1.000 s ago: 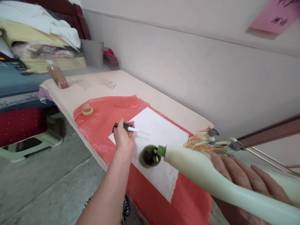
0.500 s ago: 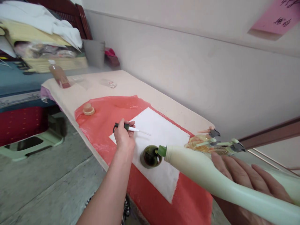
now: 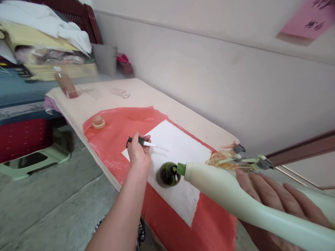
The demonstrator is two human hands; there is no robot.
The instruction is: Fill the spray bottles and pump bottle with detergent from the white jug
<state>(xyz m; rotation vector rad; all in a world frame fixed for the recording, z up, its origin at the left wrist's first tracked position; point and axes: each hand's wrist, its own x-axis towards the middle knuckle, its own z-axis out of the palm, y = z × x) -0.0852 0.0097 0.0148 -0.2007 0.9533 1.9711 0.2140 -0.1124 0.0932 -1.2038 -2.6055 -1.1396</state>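
Note:
My left hand [image 3: 139, 150] is closed round the dark head of a pump dispenser top [image 3: 148, 143], whose white neck and thin clear tube point right over a white cloth [image 3: 180, 143]. Below it a dark green bottle [image 3: 169, 174] stands on that cloth with its mouth uncovered. My right hand [image 3: 282, 205] grips a large pale-green jug [image 3: 235, 195] by its handle side, tilted toward the left. The jug's green spout is at the bottle's mouth, and green liquid seems to run in; whether the two touch I cannot tell.
Under the cloth lies a red plastic sheet [image 3: 120, 122] with a beige cap [image 3: 98, 122]. Several pump bottles [image 3: 225, 157] stand beside the jug at the right. A bottle of reddish-brown liquid [image 3: 65, 83] is at the table's far left. A stool [image 3: 39, 160] stands left.
Hardly anything differs. Both hands, the jug and the bottle keep their places; the jug's spout stays at the bottle's mouth.

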